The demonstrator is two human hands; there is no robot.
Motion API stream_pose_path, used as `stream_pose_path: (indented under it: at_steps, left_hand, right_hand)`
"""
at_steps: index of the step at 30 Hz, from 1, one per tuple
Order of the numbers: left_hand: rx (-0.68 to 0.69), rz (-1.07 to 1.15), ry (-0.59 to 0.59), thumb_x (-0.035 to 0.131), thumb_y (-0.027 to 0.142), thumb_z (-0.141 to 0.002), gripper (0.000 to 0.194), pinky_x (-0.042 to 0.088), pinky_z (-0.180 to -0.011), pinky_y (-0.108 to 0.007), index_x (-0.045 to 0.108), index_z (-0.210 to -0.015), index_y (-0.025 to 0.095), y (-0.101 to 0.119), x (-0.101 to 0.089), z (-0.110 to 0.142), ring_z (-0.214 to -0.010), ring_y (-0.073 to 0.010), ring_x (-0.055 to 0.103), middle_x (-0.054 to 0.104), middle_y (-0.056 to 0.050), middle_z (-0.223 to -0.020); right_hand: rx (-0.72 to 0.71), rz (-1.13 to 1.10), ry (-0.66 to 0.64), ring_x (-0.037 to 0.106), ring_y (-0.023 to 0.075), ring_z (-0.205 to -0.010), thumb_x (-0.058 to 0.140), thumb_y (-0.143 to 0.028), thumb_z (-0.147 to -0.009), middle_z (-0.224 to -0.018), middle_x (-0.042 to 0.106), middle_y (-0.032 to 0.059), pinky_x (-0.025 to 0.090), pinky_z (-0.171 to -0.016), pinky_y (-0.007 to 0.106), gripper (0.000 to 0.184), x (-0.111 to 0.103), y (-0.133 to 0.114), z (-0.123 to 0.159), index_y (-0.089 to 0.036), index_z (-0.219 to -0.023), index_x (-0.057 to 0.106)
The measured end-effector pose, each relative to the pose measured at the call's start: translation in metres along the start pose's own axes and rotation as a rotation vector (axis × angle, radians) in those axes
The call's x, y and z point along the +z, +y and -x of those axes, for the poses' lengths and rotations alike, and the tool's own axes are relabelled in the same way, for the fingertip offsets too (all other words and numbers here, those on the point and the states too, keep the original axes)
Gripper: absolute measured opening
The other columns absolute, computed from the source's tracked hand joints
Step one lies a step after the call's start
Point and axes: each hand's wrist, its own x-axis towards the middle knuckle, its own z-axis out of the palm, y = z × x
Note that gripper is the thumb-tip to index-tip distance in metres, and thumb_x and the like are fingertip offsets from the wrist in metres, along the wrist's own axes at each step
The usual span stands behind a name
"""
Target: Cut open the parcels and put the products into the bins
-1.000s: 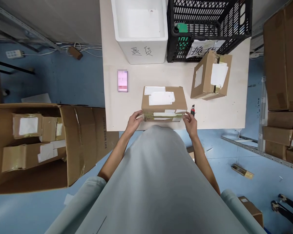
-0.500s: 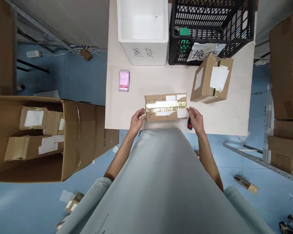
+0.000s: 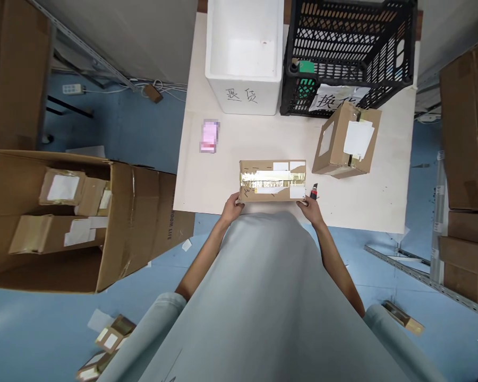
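Observation:
A flat cardboard parcel [image 3: 272,180] lies near the front edge of the pale table [image 3: 223,175], its taped side with shiny tape and white labels facing up. My left hand [image 3: 231,208] holds its near left corner with fingers curled on it. At the near right corner sits my right hand [image 3: 308,205], fingers closed on the box. A small black and red tool [image 3: 313,192] lies just right of the parcel, beside my right hand.
A second taped carton [image 3: 347,140] stands tilted at the right. Behind are a white foam box [image 3: 245,53] and a black plastic crate [image 3: 350,53]. A pink phone [image 3: 209,136] lies left. A large open carton [image 3: 63,217] with parcels sits on the floor left; stacked cartons [image 3: 468,132] right.
The parcel was tipped over, so its taped side now faces up. Both hands have slid from its sides to its near corners.

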Motion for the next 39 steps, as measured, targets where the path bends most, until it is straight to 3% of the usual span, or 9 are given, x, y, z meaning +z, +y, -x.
stream_pose_path:
  at_steps: [3, 6, 11, 15, 19, 23, 28, 33, 39]
  left_hand:
    - [0.039, 0.042, 0.024, 0.065, 0.018, -0.076, 0.049, 0.056, -0.124, -0.05, 0.083, -0.122, 0.019, 0.006, -0.005, 0.002, -0.152, -0.035, 0.061, 0.074, -0.012, -0.153]
    - [0.096, 0.124, 0.011, 0.073, 0.028, -0.082, 0.039, 0.058, -0.122, -0.051, 0.085, -0.117, 0.019, 0.016, -0.013, 0.004, -0.14, -0.0338, 0.07, 0.079, -0.012, -0.143]
    - [0.2, 0.158, 0.125, 0.078, 0.046, -0.094, 0.047, 0.06, -0.12, -0.049, 0.082, -0.13, 0.017, 0.041, -0.024, 0.0, -0.126, -0.0305, 0.078, 0.082, -0.014, -0.138]
    - [0.202, 0.145, 0.143, 0.074, 0.044, -0.098, 0.047, 0.061, -0.119, -0.048, 0.079, -0.136, 0.017, 0.05, -0.023, -0.013, -0.129, -0.0307, 0.077, 0.081, -0.015, -0.142]
    - [0.115, 0.146, 0.078, 0.072, 0.04, -0.099, 0.05, 0.06, -0.119, -0.049, 0.075, -0.143, 0.017, 0.036, -0.014, -0.018, -0.136, -0.0318, 0.074, 0.074, -0.016, -0.154]
    - [-0.002, 0.234, 0.1, 0.06, 0.029, -0.099, 0.053, 0.057, -0.123, -0.049, 0.07, -0.149, 0.016, 0.008, -0.011, -0.01, -0.14, -0.0295, 0.072, 0.072, -0.018, -0.157]
    - [-0.077, 0.143, 0.065, 0.061, 0.016, -0.077, 0.056, 0.056, -0.124, -0.051, 0.079, -0.131, 0.017, -0.02, -0.007, 0.002, -0.129, -0.0307, 0.078, 0.081, -0.013, -0.142]
    - [-0.053, 0.092, 0.042, 0.067, 0.019, -0.07, 0.044, 0.059, -0.119, -0.053, 0.084, -0.111, 0.017, -0.023, 0.003, 0.001, -0.122, -0.0355, 0.08, 0.088, -0.01, -0.118]
    - [0.015, 0.118, 0.095, 0.077, 0.028, -0.078, 0.035, 0.062, -0.116, -0.051, 0.084, -0.111, 0.016, -0.001, -0.011, -0.005, -0.121, -0.0346, 0.081, 0.087, -0.013, -0.118]
  right_hand:
    - [-0.007, -0.014, 0.014, 0.075, 0.0364, -0.125, 0.079, -0.069, -0.083, -0.119, 0.086, 0.0146, 0.06, -0.114, 0.053, 0.057, -0.005, -0.013, 0.001, -0.019, -0.11, 0.083]
    - [-0.057, 0.006, 0.04, 0.079, 0.034, -0.122, 0.077, -0.076, -0.085, -0.121, 0.087, 0.0121, 0.06, -0.117, 0.053, 0.067, -0.015, -0.029, 0.0, -0.02, -0.121, 0.085]
    - [-0.152, 0.025, 0.178, 0.079, 0.0355, -0.127, 0.074, -0.073, -0.094, -0.135, 0.084, 0.0153, 0.06, -0.118, 0.051, 0.069, -0.032, -0.054, -0.009, -0.017, -0.134, 0.084]
    - [-0.148, 0.042, 0.182, 0.077, 0.037, -0.132, 0.073, -0.069, -0.096, -0.139, 0.082, 0.0181, 0.057, -0.122, 0.054, 0.066, -0.034, -0.054, -0.024, -0.015, -0.133, 0.084]
    - [-0.067, 0.101, 0.061, 0.076, 0.0377, -0.135, 0.071, -0.068, -0.095, -0.139, 0.083, 0.015, 0.054, -0.124, 0.059, 0.058, -0.032, -0.032, -0.031, -0.021, -0.125, 0.086]
    - [-0.01, 0.088, 0.075, 0.075, 0.0348, -0.137, 0.067, -0.062, -0.098, -0.139, 0.082, 0.0168, 0.053, -0.125, 0.057, 0.056, -0.035, -0.004, -0.021, -0.02, -0.131, 0.082]
    - [0.075, 0.093, -0.011, 0.079, 0.0345, -0.126, 0.072, -0.046, -0.086, -0.131, 0.085, 0.0138, 0.056, -0.121, 0.057, 0.045, -0.027, 0.015, -0.001, -0.021, -0.123, 0.084]
    - [0.037, 0.041, -0.067, 0.079, 0.0341, -0.118, 0.073, -0.047, -0.084, -0.123, 0.086, 0.0116, 0.062, -0.11, 0.05, 0.045, -0.011, 0.008, 0.012, -0.021, -0.12, 0.085]
    - [-0.048, -0.025, 0.022, 0.077, 0.0318, -0.108, 0.081, -0.068, -0.082, -0.102, 0.083, 0.0084, 0.061, -0.108, 0.051, 0.052, -0.012, -0.021, 0.009, -0.022, -0.106, 0.089]
